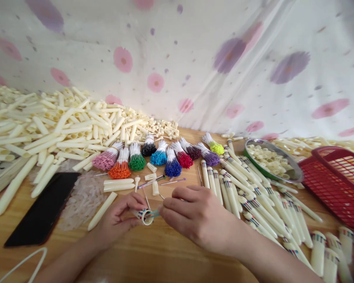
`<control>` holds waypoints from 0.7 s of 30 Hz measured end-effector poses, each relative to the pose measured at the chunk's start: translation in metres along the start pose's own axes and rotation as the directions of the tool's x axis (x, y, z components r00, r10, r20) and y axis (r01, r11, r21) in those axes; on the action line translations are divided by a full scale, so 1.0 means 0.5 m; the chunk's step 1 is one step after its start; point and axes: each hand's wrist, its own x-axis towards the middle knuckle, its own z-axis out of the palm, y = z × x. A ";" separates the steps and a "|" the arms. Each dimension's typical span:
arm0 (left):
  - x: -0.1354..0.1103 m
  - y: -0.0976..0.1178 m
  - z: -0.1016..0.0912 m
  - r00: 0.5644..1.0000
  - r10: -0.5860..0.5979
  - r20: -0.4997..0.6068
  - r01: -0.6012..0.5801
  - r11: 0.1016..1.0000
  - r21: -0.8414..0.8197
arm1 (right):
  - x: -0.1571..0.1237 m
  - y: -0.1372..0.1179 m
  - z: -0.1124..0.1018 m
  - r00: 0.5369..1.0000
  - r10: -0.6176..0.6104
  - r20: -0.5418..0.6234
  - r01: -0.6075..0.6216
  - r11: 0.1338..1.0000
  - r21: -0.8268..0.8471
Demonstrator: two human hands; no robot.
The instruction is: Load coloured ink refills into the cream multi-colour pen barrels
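My left hand [118,218] is closed around a short cream pen barrel [145,215], its open end turned to the right. My right hand [196,214] pinches a thin coloured refill [153,214] whose tip sits at the barrel's mouth. Both hands rest low over the wooden table [153,255]. Just beyond them lie loose refills [172,181] and small cream parts [155,188]. Bundles of refills [159,156] in pink, orange, green, black, blue, red, purple and yellow fan out behind.
A big heap of cream barrels [56,125] fills the left. Assembled multicolour pens [253,200] lie in rows at the right. A green-rimmed bowl [255,167] of small parts and a red basket [336,184] stand far right. A black phone [43,210] lies left, beside clear bits [84,198].
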 end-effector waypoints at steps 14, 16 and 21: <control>0.002 0.005 0.003 1.000 -0.014 -0.004 0.014 1.000 -0.013 | -0.002 -0.002 0.006 1.000 -0.017 -0.002 0.017 1.000 0.015; 0.001 0.004 0.002 1.000 -0.019 -0.001 0.019 1.000 -0.010 | -0.003 -0.001 0.006 1.000 -0.020 0.001 0.020 1.000 0.018; -0.002 -0.001 -0.001 1.000 -0.013 0.011 0.012 1.000 0.007 | -0.005 0.001 0.005 1.000 -0.019 0.012 0.018 1.000 0.020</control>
